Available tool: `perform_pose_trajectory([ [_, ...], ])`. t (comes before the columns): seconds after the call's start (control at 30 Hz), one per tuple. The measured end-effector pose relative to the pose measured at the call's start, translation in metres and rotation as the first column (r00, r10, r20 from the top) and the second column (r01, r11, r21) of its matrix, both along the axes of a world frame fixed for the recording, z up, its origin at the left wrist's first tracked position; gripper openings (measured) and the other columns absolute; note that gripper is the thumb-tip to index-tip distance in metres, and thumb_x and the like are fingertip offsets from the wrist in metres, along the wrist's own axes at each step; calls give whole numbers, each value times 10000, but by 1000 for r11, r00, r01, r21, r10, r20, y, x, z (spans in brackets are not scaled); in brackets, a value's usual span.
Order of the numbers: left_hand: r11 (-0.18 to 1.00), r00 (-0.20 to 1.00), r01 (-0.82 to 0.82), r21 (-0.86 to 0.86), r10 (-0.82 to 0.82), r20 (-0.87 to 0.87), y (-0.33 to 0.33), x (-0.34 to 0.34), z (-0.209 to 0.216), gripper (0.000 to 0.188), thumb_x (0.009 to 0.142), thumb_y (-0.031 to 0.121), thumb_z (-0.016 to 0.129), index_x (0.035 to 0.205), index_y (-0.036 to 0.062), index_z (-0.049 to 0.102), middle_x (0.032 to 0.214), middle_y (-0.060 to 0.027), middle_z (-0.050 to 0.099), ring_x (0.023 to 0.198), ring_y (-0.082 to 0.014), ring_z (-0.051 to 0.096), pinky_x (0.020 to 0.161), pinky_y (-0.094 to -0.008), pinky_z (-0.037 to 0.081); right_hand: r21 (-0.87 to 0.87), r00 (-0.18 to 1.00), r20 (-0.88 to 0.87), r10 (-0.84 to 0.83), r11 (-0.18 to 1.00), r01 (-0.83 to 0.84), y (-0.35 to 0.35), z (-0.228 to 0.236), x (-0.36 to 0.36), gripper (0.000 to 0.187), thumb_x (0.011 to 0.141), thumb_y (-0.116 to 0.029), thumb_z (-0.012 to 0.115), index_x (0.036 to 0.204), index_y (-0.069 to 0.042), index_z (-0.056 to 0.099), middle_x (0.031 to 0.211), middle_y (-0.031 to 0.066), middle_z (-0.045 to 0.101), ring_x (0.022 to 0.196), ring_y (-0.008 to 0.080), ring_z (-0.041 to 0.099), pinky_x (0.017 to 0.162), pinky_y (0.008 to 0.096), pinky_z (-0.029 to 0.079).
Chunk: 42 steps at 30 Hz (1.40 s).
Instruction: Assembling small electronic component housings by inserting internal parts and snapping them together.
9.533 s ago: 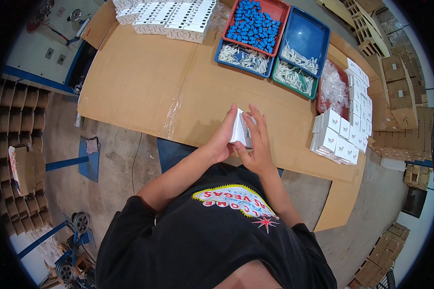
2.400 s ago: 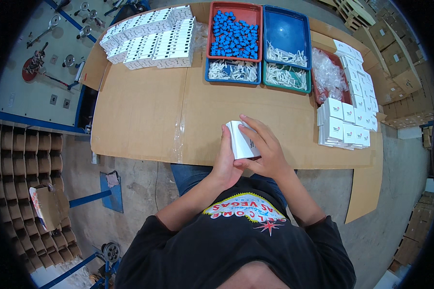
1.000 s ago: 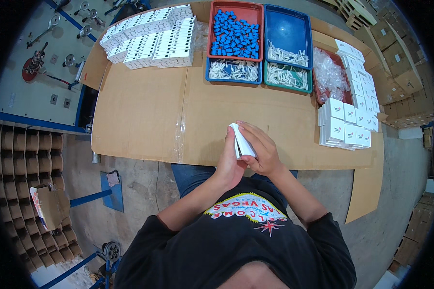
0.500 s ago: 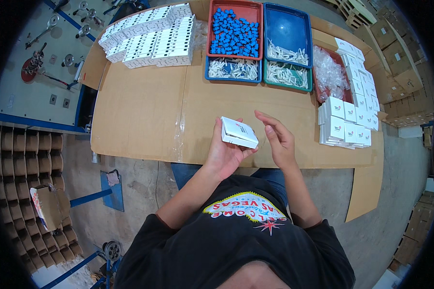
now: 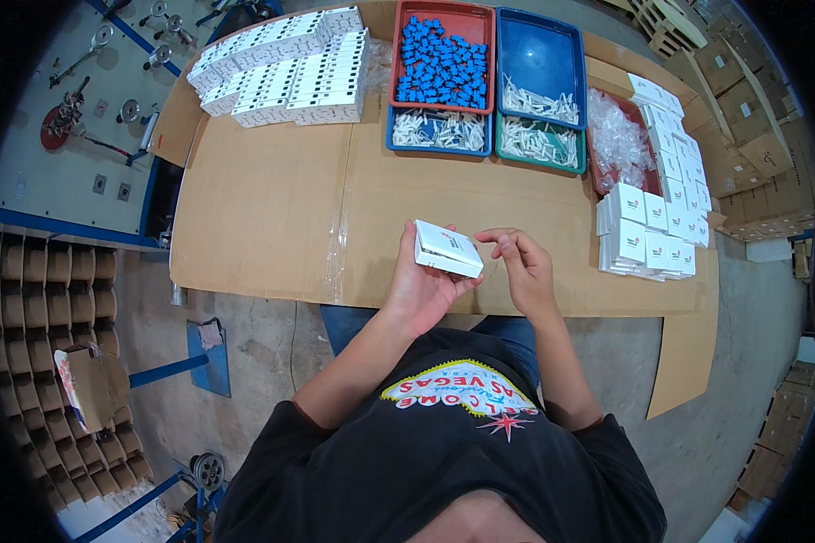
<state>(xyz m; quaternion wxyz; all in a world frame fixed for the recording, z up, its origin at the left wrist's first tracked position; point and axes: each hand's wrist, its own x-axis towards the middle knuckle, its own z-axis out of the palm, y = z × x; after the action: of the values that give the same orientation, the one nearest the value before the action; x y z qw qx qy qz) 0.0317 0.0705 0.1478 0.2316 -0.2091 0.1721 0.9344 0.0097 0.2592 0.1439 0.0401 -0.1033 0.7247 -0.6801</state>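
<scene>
My left hand (image 5: 418, 294) holds a small flat white box (image 5: 447, 249) over the near part of the cardboard-covered table, fingers along its left side and underneath. A gap shows along the box's near edge, beneath its top panel. Just to the right of the box is my right hand (image 5: 525, 271), apart from it. Its fingers are bent and point left toward the box, the thumb stands off from them, and nothing shows in its grasp.
Stacked white boxes (image 5: 303, 86) stand at far left, more white boxes (image 5: 647, 231) at right. A red tray (image 5: 396, 54) of blue pieces, a blue tray (image 5: 539, 54) and a green tray (image 5: 581, 149) of white pieces sit at the back. Clear plastic bags (image 5: 618, 140) fill another tray.
My right hand's fingers have bent and come down slightly. The box stays in my left hand at nearly the same place.
</scene>
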Motion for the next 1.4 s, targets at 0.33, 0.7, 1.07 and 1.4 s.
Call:
perform_pose_trajectory([
  [0.33,892,978,-116,-436,26,-206,14,5,9,626,1039,541,431,1493,116,364,1314,-120,529,1122,-233,573,957,-409,486,68,997,60,-42,997,38,-1,-1,1,336,1082,-275,492,1056,2,680,1132,98,714,987,139,654,774,255,497],
  [0.7,588,739,-432,-683,-204,-643,13,12,3,733,1038,434,541,1592,69,230,1485,-131,394,1195,-207,497,975,-337,448,-205,988,45,146,970,-134,-27,24,12,589,966,-239,689,1479,-63,460,1460,114,504,1313,258,532,1022,398,500],
  [1.07,375,609,-605,-702,-350,-712,10,10,2,746,1051,542,404,1575,23,290,1453,-193,403,1254,-284,482,1049,-367,396,-63,991,-12,132,989,-132,-31,29,18,674,919,-204,744,1512,-95,441,1448,131,506,1326,270,522,1041,429,512],
  [1.4,284,581,-667,-688,-379,-720,8,14,-9,731,1069,506,370,1550,-41,305,1437,-250,405,1317,-354,453,1092,-400,367,103,959,-233,160,985,-139,-34,20,25,586,987,-150,630,1516,-25,410,1506,218,456,1337,354,520,1026,421,509],
])
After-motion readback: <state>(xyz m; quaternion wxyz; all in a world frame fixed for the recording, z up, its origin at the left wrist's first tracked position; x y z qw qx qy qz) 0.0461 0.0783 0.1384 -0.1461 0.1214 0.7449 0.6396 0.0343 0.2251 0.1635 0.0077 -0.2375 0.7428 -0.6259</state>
